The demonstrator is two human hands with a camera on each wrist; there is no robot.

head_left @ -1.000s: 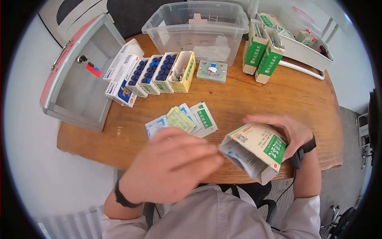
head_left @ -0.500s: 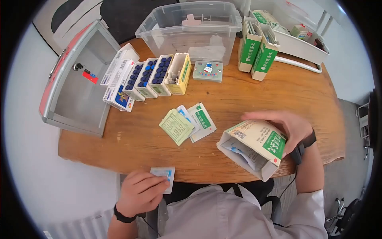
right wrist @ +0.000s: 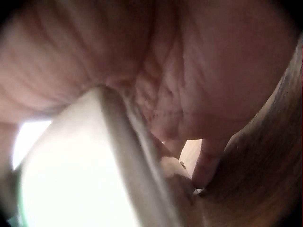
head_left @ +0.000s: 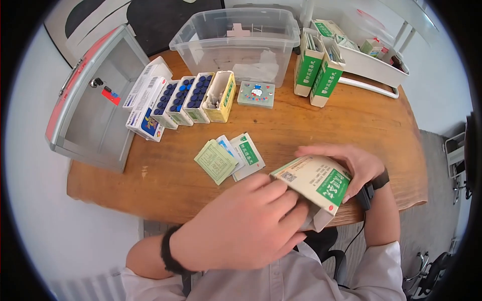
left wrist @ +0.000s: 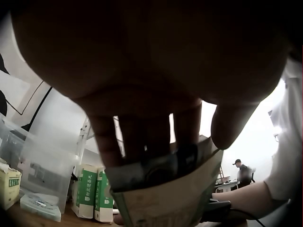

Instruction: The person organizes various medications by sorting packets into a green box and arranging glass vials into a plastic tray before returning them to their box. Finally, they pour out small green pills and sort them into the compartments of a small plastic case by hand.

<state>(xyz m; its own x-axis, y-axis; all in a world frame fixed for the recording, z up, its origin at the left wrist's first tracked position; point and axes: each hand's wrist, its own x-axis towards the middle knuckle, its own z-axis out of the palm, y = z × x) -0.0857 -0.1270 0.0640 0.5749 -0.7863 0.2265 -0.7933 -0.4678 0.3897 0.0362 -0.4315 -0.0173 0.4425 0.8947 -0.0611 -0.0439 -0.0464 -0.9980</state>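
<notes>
"Where is the cream-and-green carton (head_left: 312, 181)?"

"It is tilting above the table (head_left: 150, 193) near its edge, mouth facing seven o'clock. The right hand (head_left: 360, 166) is clamping it from two o'clock."

"And the left hand (head_left: 241, 223)?"

"It is reaching into the mouth from eight o'clock, fingers slightly apart, tips hidden; whether they are gripping anything, I cannot tell."

"Farther out?"

"Sachets (head_left: 217, 161) are lying at ten o'clock; two upright cartons (head_left: 326, 79) are standing at twelve."
</notes>
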